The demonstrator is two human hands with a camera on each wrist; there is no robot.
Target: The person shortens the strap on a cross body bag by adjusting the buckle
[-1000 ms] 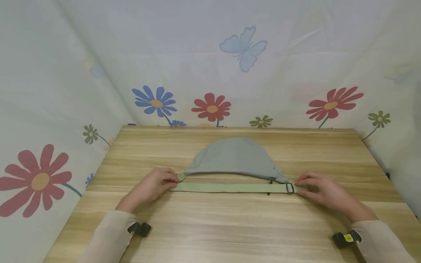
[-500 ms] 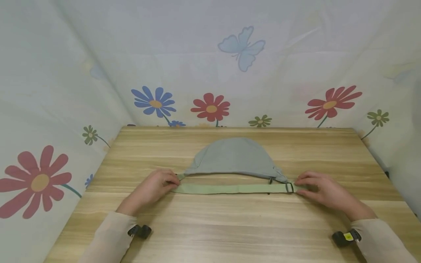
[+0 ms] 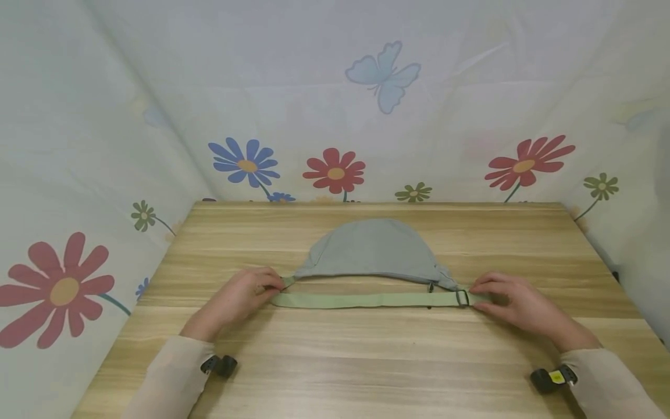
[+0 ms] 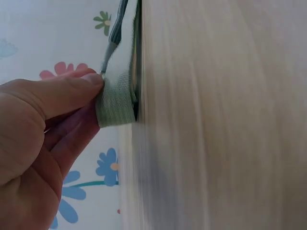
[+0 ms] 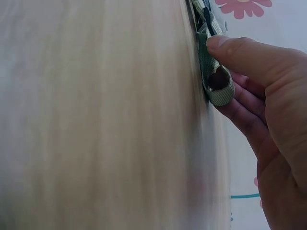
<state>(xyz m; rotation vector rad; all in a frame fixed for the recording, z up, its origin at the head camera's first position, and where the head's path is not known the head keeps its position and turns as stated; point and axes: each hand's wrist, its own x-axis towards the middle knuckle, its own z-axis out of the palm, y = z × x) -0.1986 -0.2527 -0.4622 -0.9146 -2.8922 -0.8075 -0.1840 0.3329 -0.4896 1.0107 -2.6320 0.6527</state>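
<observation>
A grey-green waist bag lies flat on the wooden table, its curved side away from me. Along its near side runs a pale green strap, stretched nearly straight, with a dark buckle near the right end. My left hand pinches the strap where it folds back at the left end; in the left wrist view thumb and fingers meet at the folded webbing. At the other end my right hand pinches the strap's looped end. A small zipper pull hangs by the bag's right corner.
The wooden table ends at the back against a white curtain printed with flowers and a butterfly. Curtain sides also rise at left and right. Each wrist wears a small black camera.
Both hands keep their hold on the strap ends. The strap and hands have shifted only very slightly, the hands a touch further apart; the bag stays in place.
</observation>
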